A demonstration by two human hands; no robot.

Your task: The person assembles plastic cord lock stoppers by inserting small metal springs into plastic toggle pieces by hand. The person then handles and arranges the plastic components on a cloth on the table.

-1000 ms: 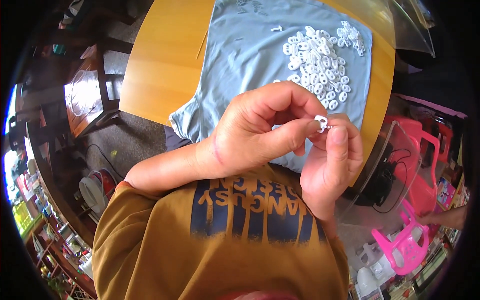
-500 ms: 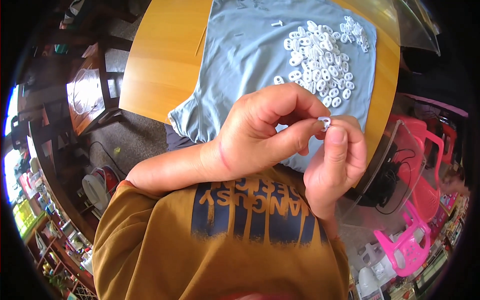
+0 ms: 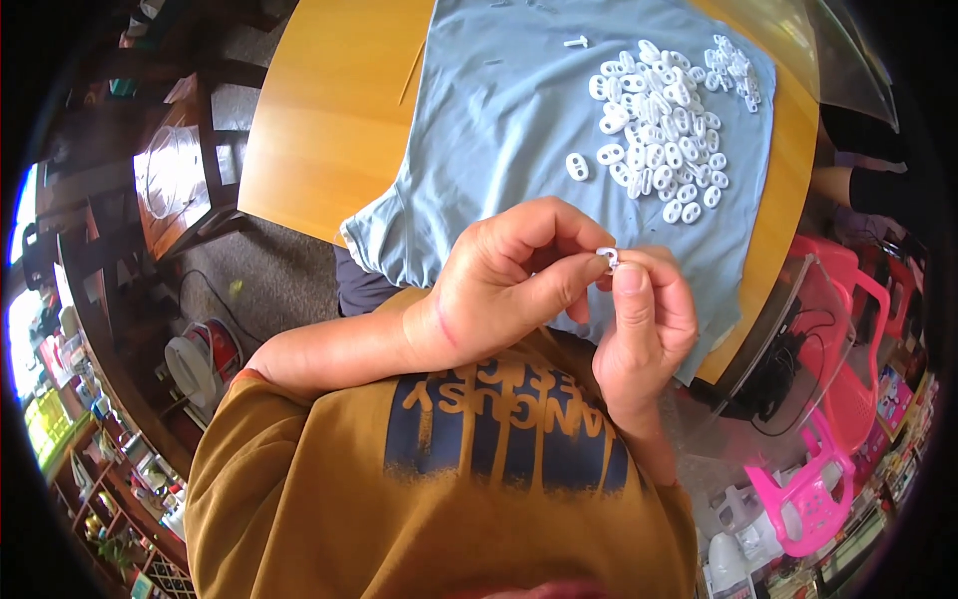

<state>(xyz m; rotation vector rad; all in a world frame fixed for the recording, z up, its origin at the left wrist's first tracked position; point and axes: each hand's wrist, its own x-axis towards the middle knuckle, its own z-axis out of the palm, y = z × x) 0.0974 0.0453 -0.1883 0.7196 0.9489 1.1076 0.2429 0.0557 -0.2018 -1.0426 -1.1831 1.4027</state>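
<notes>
Head view: both hands are raised close to the chest, above the near edge of the worktop [image 3: 329,130], probably so the small part can be seen and worked up close. The left hand [image 3: 499,290] and right hand [image 3: 644,319] meet at a small white plastic piece [image 3: 607,257], pinched between the left thumb and forefinger and the right thumb and forefinger; the fingers [image 3: 629,285] of both hands are narrow, closed on that one piece, which sits at their tips, clear of the cloth below. On the worktop lies a grey-blue cloth [image 3: 519,110], spread flat, seemingly to keep small parts from rolling or sliding off. A heap of similar white oval pieces [image 3: 659,120] rests on its far right part, well apart from the hands, with one lone piece [image 3: 576,166] just beside the heap. Pink plastic chairs [image 3: 828,439] stand to the right.
</notes>
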